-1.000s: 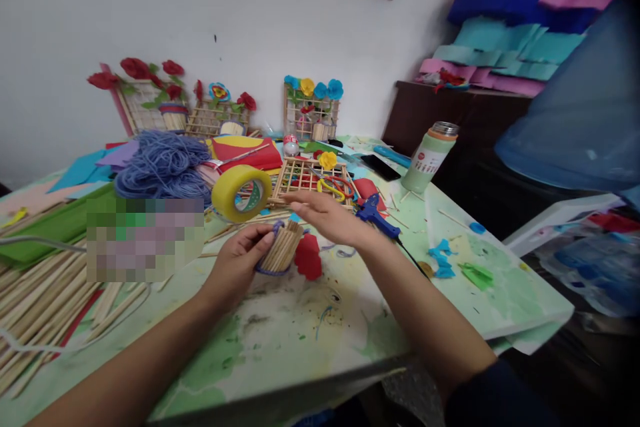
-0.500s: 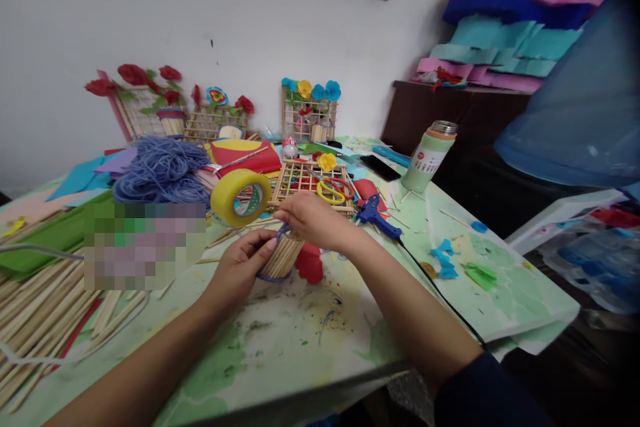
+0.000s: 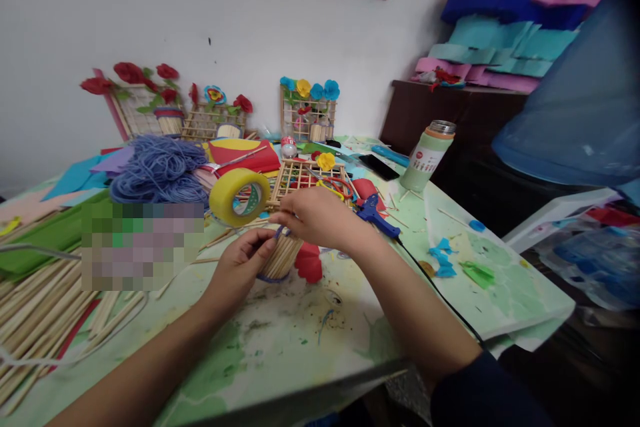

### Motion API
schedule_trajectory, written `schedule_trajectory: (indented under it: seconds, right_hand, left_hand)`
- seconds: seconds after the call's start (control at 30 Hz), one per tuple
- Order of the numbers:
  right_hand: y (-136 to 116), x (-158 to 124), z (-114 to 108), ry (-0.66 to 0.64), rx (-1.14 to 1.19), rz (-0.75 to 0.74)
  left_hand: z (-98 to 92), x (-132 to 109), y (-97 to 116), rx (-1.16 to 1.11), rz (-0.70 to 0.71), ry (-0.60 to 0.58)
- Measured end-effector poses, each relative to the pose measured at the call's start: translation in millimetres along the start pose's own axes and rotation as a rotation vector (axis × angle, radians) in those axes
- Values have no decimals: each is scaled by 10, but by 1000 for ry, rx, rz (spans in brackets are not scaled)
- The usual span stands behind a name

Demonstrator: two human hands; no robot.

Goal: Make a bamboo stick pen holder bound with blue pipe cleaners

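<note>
A small pot made of wooden sticks, with blue cord round its base and rim, is held tilted just above the table. My left hand grips its left side, thumb pressed near the rim. Over the top of the pot, my right hand is closed in a pinch at the blue cord on the rim; its fingertips partly hide the cord. A red paper piece lies right behind the pot. Close behind my hands stands a roll of clear yellowish tape.
A blue glue gun with a black cable lies right of my right hand. Behind are a stick lattice, scissors and a green bottle. Blue yarn and loose sticks cover the left side.
My right hand has shifted slightly left and down over the pot's rim, its fingertips moving outward. My left hand keeps its grip on the pot.
</note>
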State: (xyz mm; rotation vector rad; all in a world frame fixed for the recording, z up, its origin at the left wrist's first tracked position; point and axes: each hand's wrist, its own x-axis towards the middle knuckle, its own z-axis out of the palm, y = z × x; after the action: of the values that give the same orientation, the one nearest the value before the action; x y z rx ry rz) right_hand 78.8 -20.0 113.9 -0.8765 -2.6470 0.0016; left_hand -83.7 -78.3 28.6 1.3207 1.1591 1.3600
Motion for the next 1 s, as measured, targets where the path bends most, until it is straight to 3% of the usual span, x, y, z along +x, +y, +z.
schedule_trajectory:
  seconds: [0.27, 0.63, 1.0]
  right_hand:
    - [-147, -51, -92, -36, -94, -50]
    - [13, -46, 93, -33, 160, -24]
    - [-17, -41, 122, -21, 229, -25]
  left_hand:
    - [-30, 2, -16, 18, 46, 37]
    - [-17, -29, -44, -235, -53, 93]
    - [9, 0, -62, -225, 2, 154]
